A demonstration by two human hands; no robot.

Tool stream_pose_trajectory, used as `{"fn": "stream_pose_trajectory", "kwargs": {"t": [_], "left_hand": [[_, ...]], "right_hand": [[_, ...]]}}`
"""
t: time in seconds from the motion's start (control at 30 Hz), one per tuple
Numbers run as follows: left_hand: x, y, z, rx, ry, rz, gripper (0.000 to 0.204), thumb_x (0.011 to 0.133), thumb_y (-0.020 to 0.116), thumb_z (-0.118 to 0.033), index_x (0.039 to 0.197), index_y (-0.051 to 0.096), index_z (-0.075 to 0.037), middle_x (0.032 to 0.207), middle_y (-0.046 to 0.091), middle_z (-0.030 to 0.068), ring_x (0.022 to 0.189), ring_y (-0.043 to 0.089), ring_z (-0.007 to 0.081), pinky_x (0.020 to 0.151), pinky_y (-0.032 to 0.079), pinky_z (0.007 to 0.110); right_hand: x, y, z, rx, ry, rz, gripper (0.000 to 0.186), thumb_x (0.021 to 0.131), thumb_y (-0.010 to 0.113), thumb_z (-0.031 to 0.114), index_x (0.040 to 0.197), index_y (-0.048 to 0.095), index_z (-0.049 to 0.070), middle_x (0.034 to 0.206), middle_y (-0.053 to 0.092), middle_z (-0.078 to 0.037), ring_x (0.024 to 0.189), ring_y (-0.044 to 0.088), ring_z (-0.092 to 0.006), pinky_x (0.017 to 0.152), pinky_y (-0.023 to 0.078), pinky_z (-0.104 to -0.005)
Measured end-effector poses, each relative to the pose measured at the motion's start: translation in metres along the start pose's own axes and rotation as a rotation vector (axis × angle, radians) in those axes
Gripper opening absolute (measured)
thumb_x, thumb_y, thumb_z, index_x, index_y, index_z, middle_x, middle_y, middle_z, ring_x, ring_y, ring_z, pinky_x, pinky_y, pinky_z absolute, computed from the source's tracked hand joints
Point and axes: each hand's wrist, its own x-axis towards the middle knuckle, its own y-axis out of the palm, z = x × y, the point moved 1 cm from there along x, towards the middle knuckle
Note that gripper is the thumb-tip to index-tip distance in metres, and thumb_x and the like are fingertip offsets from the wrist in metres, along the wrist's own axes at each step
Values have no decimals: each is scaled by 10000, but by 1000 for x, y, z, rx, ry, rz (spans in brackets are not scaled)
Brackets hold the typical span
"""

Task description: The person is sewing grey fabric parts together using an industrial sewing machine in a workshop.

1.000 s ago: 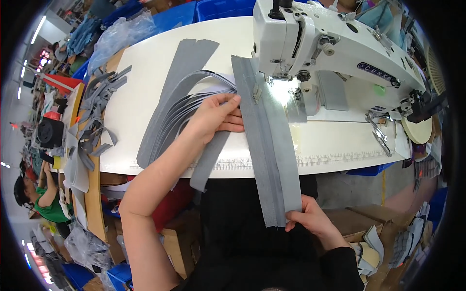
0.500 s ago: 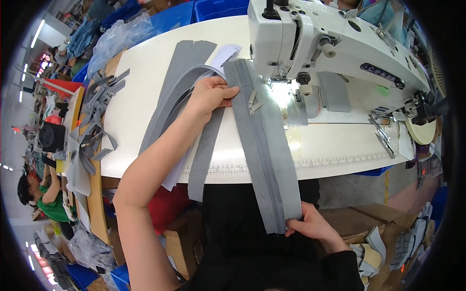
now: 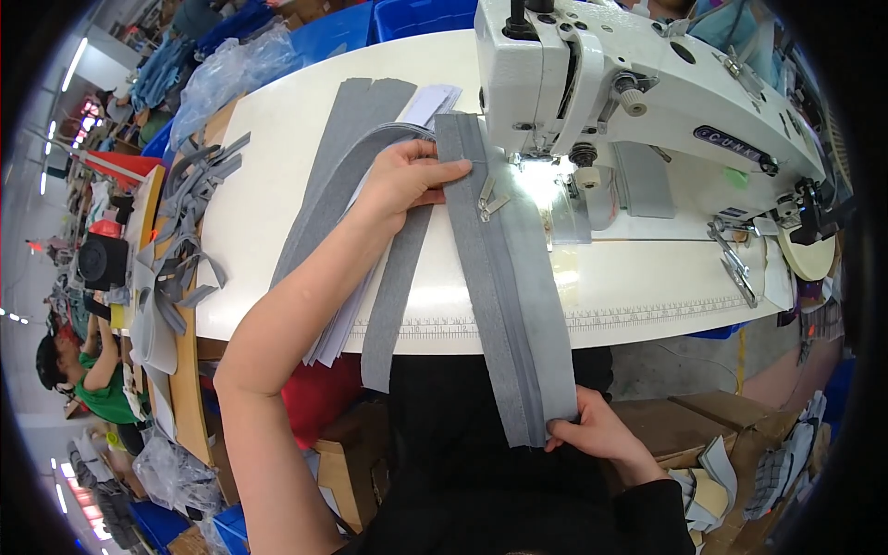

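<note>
A long grey fabric strip with a zipper [image 3: 507, 305] and two metal pulls near its top hangs diagonally beside the sewing machine's lit needle area [image 3: 541, 171]. My left hand [image 3: 407, 180] grips its upper left edge, thumb on top, beside a curved stack of grey fabric strips and white pieces [image 3: 333, 213]. My right hand [image 3: 587, 425] pinches the strip's bottom end below the table's front edge. Another grey strip [image 3: 393, 305] lies under my left hand and hangs over the edge.
The white sewing machine [image 3: 647, 111] occupies the table's back right, over the white table [image 3: 250, 277] with its printed ruler. Grey scraps [image 3: 180, 222] lie at the left, blue bins [image 3: 425, 18] behind. A person in green [image 3: 102, 388] works at far left; cardboard boxes [image 3: 703, 416] stand lower right.
Over the last second my left hand has moved up and shifted its hold along the strip. The strip's lower end and my right hand have moved slightly downward. The stack has shifted, showing more white pieces.
</note>
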Motion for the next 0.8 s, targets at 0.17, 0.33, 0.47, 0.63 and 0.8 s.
{"fn": "stream_pose_trajectory", "kwargs": {"t": [0.17,0.33,0.47,0.63,0.8], "left_hand": [[4,1,-4,126,45,-14,325,821,873,-59,1104,724,1,921,752,84,762,723,140,717,601,269],[6,-10,-3,57,38,30,291,837,850,-24,1103,740,12,921,758,85,772,733,148,736,612,278],[9,-14,0,47,15,57,222,878,794,15,1095,752,1,966,769,91,824,745,157,775,620,285],[11,-15,-1,63,4,73,217,896,756,44,1104,756,-20,1004,778,92,867,750,159,817,624,295],[15,-17,-1,57,-12,119,283,893,738,68,1162,730,-17,1022,778,96,901,760,172,830,636,305]], "right_hand": [[-1,1,0,-2,-9,-1,401,889,615,-12,1282,569,-72,1024,708,-133,797,719,-183,734,595,-316],[-1,0,1,-4,0,-20,399,886,616,-7,1277,568,-73,1031,709,-138,797,721,-187,728,593,-319],[0,0,0,-10,-10,-32,386,887,612,-13,1266,568,-75,1021,712,-139,791,726,-189,723,594,-321],[2,-1,-1,-6,-20,-29,374,891,609,-18,1258,570,-75,1004,713,-134,785,727,-189,721,595,-321],[2,0,1,5,-18,-40,377,895,608,-19,1266,576,-71,1000,715,-129,785,726,-184,722,594,-317]]}}
